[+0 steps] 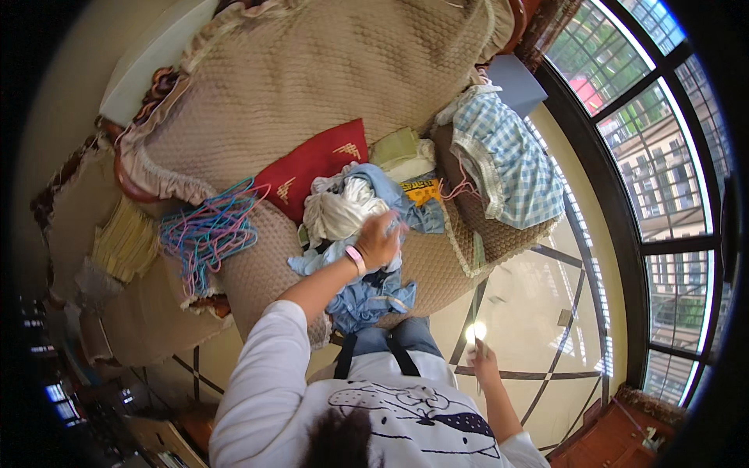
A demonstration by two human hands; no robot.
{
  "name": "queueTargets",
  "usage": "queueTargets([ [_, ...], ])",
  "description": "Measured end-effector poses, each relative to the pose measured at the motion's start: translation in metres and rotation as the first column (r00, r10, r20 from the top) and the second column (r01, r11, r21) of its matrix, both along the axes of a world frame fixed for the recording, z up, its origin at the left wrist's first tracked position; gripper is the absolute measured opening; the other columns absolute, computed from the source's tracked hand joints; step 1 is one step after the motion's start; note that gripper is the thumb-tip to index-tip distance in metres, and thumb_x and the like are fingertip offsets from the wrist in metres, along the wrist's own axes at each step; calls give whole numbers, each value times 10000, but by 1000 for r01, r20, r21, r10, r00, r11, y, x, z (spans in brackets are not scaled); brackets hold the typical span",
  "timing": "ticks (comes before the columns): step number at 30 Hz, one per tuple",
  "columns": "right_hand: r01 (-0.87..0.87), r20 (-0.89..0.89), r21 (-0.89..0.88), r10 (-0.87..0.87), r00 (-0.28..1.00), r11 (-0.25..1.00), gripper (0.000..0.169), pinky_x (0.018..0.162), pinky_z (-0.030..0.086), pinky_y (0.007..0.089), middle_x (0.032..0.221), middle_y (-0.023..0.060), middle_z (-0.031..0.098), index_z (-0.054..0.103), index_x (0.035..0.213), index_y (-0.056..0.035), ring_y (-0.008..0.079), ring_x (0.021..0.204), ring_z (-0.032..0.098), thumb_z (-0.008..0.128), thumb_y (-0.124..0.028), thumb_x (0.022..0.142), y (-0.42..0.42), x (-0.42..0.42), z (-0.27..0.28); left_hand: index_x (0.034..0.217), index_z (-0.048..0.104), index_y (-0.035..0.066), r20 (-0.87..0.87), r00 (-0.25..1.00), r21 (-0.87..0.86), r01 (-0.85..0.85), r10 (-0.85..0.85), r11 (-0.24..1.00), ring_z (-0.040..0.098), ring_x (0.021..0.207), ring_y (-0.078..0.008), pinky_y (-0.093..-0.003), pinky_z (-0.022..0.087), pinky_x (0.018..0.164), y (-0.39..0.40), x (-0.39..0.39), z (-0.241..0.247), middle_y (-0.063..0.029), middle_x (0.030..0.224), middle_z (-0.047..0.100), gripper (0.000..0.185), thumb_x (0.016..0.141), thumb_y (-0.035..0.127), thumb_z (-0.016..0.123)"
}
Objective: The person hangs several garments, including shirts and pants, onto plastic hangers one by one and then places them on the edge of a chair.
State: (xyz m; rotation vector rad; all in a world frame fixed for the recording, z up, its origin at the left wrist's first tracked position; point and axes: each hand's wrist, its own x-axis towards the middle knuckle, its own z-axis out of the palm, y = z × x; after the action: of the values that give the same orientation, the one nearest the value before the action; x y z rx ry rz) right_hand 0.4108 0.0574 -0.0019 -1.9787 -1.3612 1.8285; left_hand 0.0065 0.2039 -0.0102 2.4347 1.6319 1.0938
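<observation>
My left hand, with a pink band on its wrist, is over a heap of clothes on the quilted sofa cover. Its blurred fingers look spread, with nothing seen between them. Under and around it lie a bundled white cloth, light blue clothing and a crumpled blue denim garment. Off to the right, above the tiled floor, my right hand is closed around a thin pale object, seen nearly edge-on. A bright glow shows at its fingertips; its source is unclear.
Colourful hangers lie tangled at left. Behind the heap are a red cloth, folded green cloth and a yellow packet. A blue checked cover drapes the right armrest. Barred windows stand at right; a stack of yellowish pieces is far left.
</observation>
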Motion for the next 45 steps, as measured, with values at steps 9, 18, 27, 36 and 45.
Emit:
queueTargets([
  [9, 653, 365, -100, -583, 726, 750, 221, 431, 442, 322, 652, 127, 521, 527, 863, 7, 205, 482, 528, 433, -185, 805, -112, 54, 26, 1306, 246, -12, 189, 623, -817, -329, 759, 474, 424, 1152, -314, -331, 339, 959, 82, -110, -136, -208, 1270, 405, 854, 633, 196, 729],
  [18, 240, 259, 4, -233, 937, 971, 364, 499, 428, 299, 656, 105, 566, 541, 1022, 49, 163, 574, 547, 575, -221, 779, -28, 28, -2, 1200, 493, 66, -398, 862, -900, -433, -315, -48, 424, 1161, -321, -524, 247, 964, 10, -28, -38, -164, 1226, 479, 783, 634, 603, 571],
  [27, 423, 67, -58, -419, 906, 904, 462, 439, 396, 233, 703, 41, 514, 429, 1211, -1, 96, 516, 472, 550, -171, 799, 9, 32, 3, 1072, 577, 116, -806, 567, -579, -815, 172, -23, 471, 1085, -318, -469, 325, 924, -72, -171, -73, -144, 1152, 510, 378, 727, 270, 583],
  [36, 193, 18, 10, -193, 981, 981, 243, 577, 424, 233, 747, 25, 576, 588, 929, -18, 95, 666, 515, 592, -224, 799, -75, 71, -39, 1183, 416, 56, -36, 849, -866, -291, 528, 408, 437, 1087, -361, -372, 362, 934, -32, -100, -106, -194, 1203, 420, 686, 577, 216, 693],
  [45, 475, -45, 24, -474, 880, 880, 239, 511, 408, 242, 703, 13, 517, 547, 981, -17, 86, 580, 491, 578, -170, 800, -106, 94, -21, 1108, 510, 52, -388, 893, -910, -411, 228, 60, 567, 928, -345, -426, 456, 803, -23, -7, -118, -189, 1094, 544, 480, 706, 287, 628],
])
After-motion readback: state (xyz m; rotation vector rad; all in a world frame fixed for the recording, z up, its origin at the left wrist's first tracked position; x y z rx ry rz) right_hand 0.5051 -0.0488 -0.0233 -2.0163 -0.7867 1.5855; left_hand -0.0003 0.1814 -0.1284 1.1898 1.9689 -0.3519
